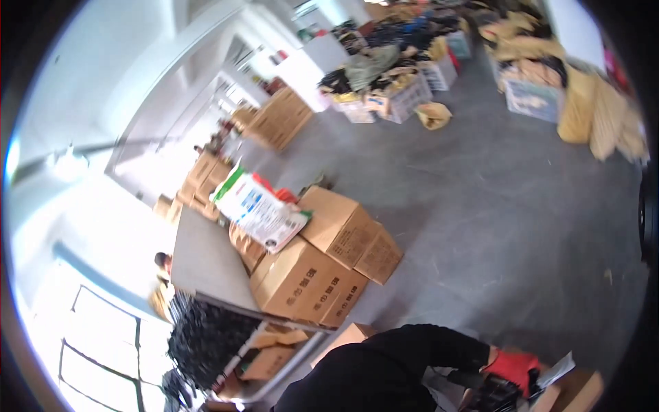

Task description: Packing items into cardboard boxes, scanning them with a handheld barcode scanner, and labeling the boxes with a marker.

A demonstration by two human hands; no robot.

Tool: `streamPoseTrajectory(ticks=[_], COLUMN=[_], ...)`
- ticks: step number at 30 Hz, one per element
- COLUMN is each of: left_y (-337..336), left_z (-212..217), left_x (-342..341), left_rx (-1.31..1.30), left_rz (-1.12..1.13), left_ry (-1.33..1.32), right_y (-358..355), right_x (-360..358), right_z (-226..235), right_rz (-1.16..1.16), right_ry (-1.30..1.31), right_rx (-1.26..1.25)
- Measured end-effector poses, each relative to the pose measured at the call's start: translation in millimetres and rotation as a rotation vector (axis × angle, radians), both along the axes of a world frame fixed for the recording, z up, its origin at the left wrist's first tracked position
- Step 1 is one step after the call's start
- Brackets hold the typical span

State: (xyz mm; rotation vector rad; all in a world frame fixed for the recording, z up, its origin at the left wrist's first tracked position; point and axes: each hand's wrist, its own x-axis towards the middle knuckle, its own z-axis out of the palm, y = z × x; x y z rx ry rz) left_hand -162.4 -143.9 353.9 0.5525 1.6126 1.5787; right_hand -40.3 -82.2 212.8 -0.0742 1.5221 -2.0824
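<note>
A black-sleeved arm reaches across the lower edge toward the right, and I take it for my left arm. On its end, my left hand (513,369) wears a red glove and is low over an open cardboard carton (576,393). Shiny black items (495,393) lie right beneath the glove, and a pale strip (555,371) sticks up beside it. The fingers are blurred and partly hidden, so their grip does not show. My right hand is out of view.
Closed cartons (302,281) stand at the centre left, a white-and-green bag (257,209) on top. Beside them is a table (206,257) with a black heap (206,340) below. A person (163,268) is behind it. Filled crates (405,99) and sacks (580,106) stand farther back.
</note>
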Motion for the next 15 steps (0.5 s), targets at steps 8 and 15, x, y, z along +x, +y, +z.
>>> streamPoseTrajectory(ticks=[8,15], left_y=[-84.5,-86.2], left_z=[-52.9,-66.6], left_x=[-4.7,16.6], left_rx=[-0.159,-0.207], left_rz=[-0.098,0.087], left_ry=[0.408,0.323], right_y=[108.3,76.6], right_x=[-15.3,-42.2], right_z=[-12.1,92.0], right_rz=[0.295,0.186], right_ry=[0.273,-0.013], right_rx=[0.424,0.657])
